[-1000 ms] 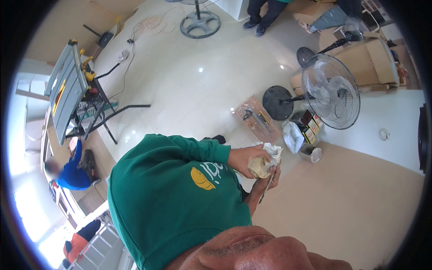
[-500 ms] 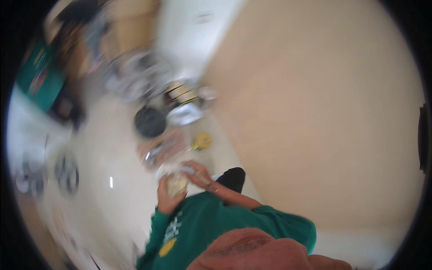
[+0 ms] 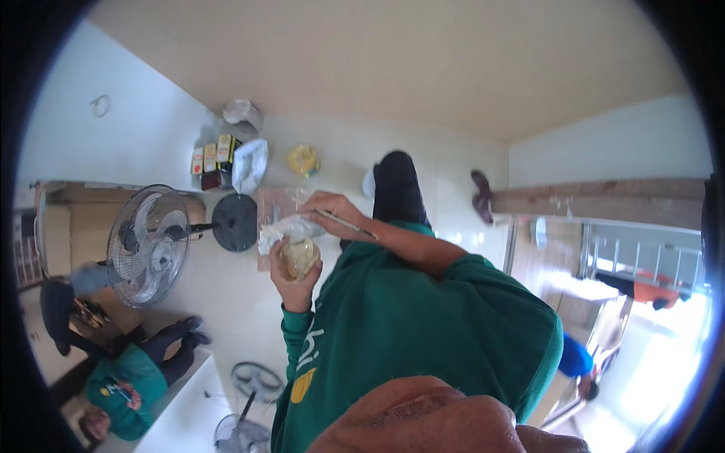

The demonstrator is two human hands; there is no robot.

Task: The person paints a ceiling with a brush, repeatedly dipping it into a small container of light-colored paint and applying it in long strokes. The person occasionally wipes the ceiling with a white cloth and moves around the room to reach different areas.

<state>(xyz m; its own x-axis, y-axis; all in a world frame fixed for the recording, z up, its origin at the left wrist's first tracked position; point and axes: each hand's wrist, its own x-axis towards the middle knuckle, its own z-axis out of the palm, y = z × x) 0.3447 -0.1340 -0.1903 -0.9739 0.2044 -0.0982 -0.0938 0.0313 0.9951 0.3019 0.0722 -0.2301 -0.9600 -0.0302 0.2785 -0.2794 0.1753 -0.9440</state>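
My left hand (image 3: 293, 285) is wrapped around a clear, round plastic tub (image 3: 300, 259) with pale yellowish contents. Against the tub's far side lies a crumpled white plastic bag (image 3: 281, 231). My right hand (image 3: 332, 205) is closed on a thin stick-like tool (image 3: 349, 223), whose end points back along my forearm; its other end is hidden by the fingers. The right fingertips are close to the bag, and I cannot tell whether they grip it as well. Beyond my hands, a brownish clear sheet with small tools (image 3: 276, 202) lies on the floor.
A standing fan (image 3: 149, 245) with a black round base (image 3: 236, 223) is at the left. Cartons (image 3: 214, 157), a white bag (image 3: 249, 164) and a yellow roll (image 3: 303, 160) lie farther off. My dark-clad leg (image 3: 400, 189) stretches ahead. Another person (image 3: 128, 389) sits lower left.
The view has turned, so the wall corner, fan and floor items sit elsewhere and look sharper. My left hand still holds the tub, with my right hand close beside it.
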